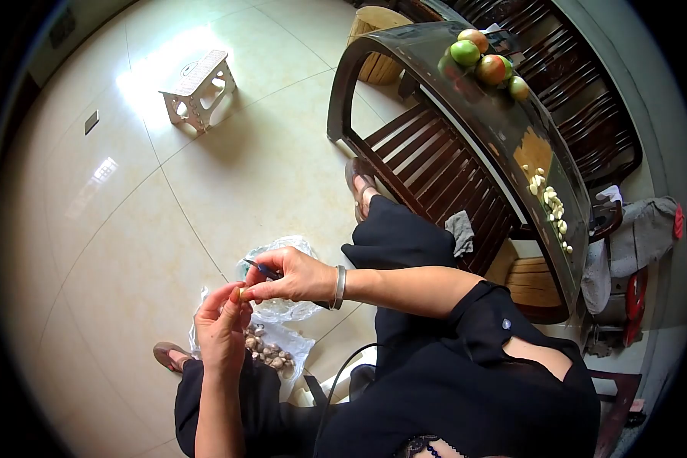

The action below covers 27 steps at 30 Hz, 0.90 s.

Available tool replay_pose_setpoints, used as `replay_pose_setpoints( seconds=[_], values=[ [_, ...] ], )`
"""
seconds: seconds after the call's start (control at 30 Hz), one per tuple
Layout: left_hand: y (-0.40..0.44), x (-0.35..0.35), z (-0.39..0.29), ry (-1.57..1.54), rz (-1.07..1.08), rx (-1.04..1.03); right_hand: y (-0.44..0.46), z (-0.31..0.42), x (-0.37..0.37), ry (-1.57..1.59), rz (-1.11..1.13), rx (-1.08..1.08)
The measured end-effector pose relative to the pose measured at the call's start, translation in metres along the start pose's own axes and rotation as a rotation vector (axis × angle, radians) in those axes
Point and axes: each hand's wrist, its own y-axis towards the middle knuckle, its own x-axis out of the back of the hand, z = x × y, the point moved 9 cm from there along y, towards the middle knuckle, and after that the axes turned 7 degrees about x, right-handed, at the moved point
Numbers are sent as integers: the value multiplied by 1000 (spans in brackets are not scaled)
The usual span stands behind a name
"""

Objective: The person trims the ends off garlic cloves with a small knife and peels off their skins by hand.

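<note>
My left hand point(220, 324) pinches a small pale garlic clove point(242, 292) between thumb and fingertips. Meeting it from the right, my right hand point(294, 276) has its thumb and fingertips at the same clove. A small knife with a blue handle point(264, 270) is tucked in my right fingers, its dark tip pointing left. Below the hands, several unpeeled garlic bulbs point(267, 349) lie on a white plastic bag point(294, 343), partly hidden by my left hand. Several peeled garlic cloves point(551, 204) lie on the dark glass-topped table at the right.
The curved table point(435, 61) stands to my right, bearing several red-green fruits point(490, 69) and having a slatted lower shelf point(427, 160). A folding stool point(200, 88) and a small dark rectangle point(91, 122) are on the tiled floor. A grey cloth point(459, 233) hangs near my knee.
</note>
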Motion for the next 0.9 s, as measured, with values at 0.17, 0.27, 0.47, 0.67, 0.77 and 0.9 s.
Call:
replay_pose_setpoints(
  seconds=[0.17, 0.27, 0.47, 0.67, 0.77, 0.9],
  values=[
    [0, -6, 1, 8, 31, 18, -7, -22, -7, 293, 0, -252],
    [-2, -9, -3, 63, 49, -38, -9, -23, -10, 358, -19, -271],
    [-1, 0, 1, -28, 1, 0, -7, -8, -12, 247, -2, -184],
    [0, -10, -6, -85, 135, -13, -11, 31, 2, -369, -81, 159],
    [-1, -11, -6, -103, 138, 38, -14, 64, -7, -616, -65, 487],
    [-3, -18, -9, -110, 213, 36, -10, 60, -8, -648, -51, 505]
  ],
)
